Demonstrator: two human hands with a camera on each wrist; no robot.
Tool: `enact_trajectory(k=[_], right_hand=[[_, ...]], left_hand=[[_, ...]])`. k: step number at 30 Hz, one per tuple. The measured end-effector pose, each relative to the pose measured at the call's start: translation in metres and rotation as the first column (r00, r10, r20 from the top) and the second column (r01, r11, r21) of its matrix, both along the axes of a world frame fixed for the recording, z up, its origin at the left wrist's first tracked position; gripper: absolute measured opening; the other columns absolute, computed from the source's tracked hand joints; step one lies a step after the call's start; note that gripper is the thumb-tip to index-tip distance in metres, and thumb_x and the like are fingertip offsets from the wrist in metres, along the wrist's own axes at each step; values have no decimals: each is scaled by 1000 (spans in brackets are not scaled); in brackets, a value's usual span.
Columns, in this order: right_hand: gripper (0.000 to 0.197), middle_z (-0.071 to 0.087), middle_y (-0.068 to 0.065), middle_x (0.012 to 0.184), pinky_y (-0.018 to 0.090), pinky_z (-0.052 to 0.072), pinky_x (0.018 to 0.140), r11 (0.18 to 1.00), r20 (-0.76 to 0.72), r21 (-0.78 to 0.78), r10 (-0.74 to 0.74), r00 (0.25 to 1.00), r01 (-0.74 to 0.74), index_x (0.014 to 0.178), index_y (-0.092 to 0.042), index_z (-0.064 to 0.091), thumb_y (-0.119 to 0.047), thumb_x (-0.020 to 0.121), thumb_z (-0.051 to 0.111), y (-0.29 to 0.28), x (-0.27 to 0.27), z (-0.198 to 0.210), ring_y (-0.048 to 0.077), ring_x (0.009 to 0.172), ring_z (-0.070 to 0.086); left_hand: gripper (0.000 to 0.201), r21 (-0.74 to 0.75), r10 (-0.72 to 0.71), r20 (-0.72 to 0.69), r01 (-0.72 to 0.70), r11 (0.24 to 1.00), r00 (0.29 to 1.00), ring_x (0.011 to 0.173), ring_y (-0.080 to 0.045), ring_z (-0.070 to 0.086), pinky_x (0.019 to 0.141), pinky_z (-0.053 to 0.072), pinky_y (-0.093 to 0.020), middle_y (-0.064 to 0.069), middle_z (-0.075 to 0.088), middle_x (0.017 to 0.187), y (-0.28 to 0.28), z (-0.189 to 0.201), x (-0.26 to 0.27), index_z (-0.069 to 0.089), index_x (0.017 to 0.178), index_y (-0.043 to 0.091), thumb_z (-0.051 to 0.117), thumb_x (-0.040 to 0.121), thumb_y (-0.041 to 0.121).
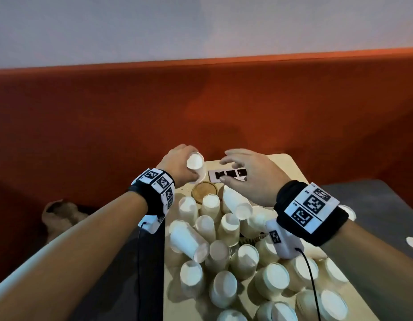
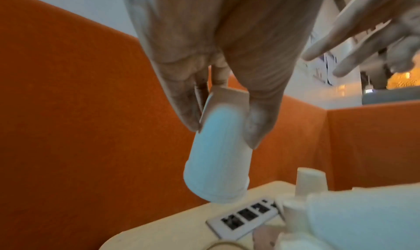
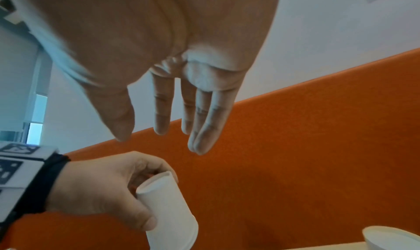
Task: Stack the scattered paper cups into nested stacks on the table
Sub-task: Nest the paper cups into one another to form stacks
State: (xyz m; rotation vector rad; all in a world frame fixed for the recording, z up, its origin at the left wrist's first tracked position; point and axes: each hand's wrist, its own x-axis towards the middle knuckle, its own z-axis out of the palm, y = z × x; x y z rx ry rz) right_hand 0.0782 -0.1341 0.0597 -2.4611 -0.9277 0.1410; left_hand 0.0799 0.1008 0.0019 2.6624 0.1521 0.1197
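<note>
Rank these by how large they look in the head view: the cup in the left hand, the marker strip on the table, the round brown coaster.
1. Marker strip, the longest.
2. Brown coaster and the cup in the left hand: they look about alike, and the cup is raised nearer the camera, so I do not rank them.

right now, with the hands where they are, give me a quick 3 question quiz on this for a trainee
1. True or false: the left hand grips an upside-down paper cup.
2. Multiple choice: the right hand is
A. gripping a cup
B. open, holding nothing
C. pressed flat on the table
3. Fill in: the strip of black squares lies on the table between the held cup and the ____ hand.

Key
1. True. Its base faces up and its mouth faces down.
2. B. The fingers are spread and relaxed above the strip.
3. right
</note>
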Motion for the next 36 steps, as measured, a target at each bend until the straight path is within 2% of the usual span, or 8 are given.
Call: enact_trajectory(k=[8, 12, 17, 21, 24, 28, 33, 36], right_hand=[[33, 58, -18, 127, 29, 48, 90, 996, -62, -86, -30, 998, 25, 123, -31, 63, -41, 92, 62, -14, 11, -25, 7, 111, 55], [33, 54, -18, 105, 26, 44, 86, 985, -87, -169, -39, 995, 24, 125, -32, 61, -42, 93, 60, -15, 15, -36, 7, 102, 55], [34, 64, -11, 126, 26, 45, 85, 975, -131, -221, -55, 990, 25, 125, -32, 61, -40, 92, 61, -19, 16, -49, 10, 113, 58], [34, 64, -11, 124, 25, 41, 79, 969, -127, -245, -72, 989, 39, 124, -34, 61, -40, 91, 61, -21, 15, -57, 11, 113, 59], [34, 65, -11, 122, 26, 41, 78, 970, -122, -237, -79, 989, 48, 123, -34, 61, -41, 90, 62, -21, 14, -59, 10, 111, 59], [34, 65, -12, 122, 28, 48, 86, 977, -123, -207, -82, 989, 55, 123, -32, 62, -41, 90, 62, -21, 13, -59, 8, 109, 60], [36, 65, -12, 124, 27, 45, 80, 962, -75, -239, -155, 985, 133, 125, -31, 58, -41, 91, 61, -25, 13, -68, 13, 112, 60], [46, 66, -6, 118, 31, 49, 75, 928, -24, -293, -247, 969, 230, 125, -27, 51, -52, 88, 60, -24, 9, -76, 21, 104, 63]], left_hand=[[67, 111, -60, -228, 87, 990, 972, 117, -24, 56, 98, 47, -37, -3, 60, 128, 8, -38, 41, 56, 127, 21, 85, 68, 12], [67, 188, -75, -306, 138, 972, 949, 121, -26, 55, 99, 48, -39, -4, 57, 134, 4, -52, 53, 53, 132, 22, 83, 73, 14], [63, 240, -113, -375, 214, 947, 920, 121, -27, 53, 99, 45, -38, -7, 57, 133, -1, -67, 57, 53, 133, 17, 80, 76, 14], [69, 199, -108, -371, 192, 961, 922, 124, -28, 51, 102, 43, -39, -7, 55, 135, 1, -74, 55, 49, 137, 18, 81, 76, 16], [87, 157, -87, -358, 152, 976, 930, 131, -27, 47, 106, 41, -39, -6, 51, 143, 1, -75, 55, 39, 145, 20, 85, 72, 18], [101, 145, -89, -348, 147, 978, 933, 135, -27, 44, 110, 37, -37, -8, 48, 147, 4, -67, 50, 32, 150, 18, 90, 66, 18], [83, 168, -78, -240, 120, 978, 968, 129, -23, 49, 106, 42, -38, -3, 49, 145, 16, -40, 32, 38, 146, 23, 81, 75, 26], [67, 213, -78, -157, 111, 971, 984, 129, -20, 50, 105, 44, -37, 2, 49, 145, 16, -19, 15, 42, 144, 26, 71, 84, 35]])
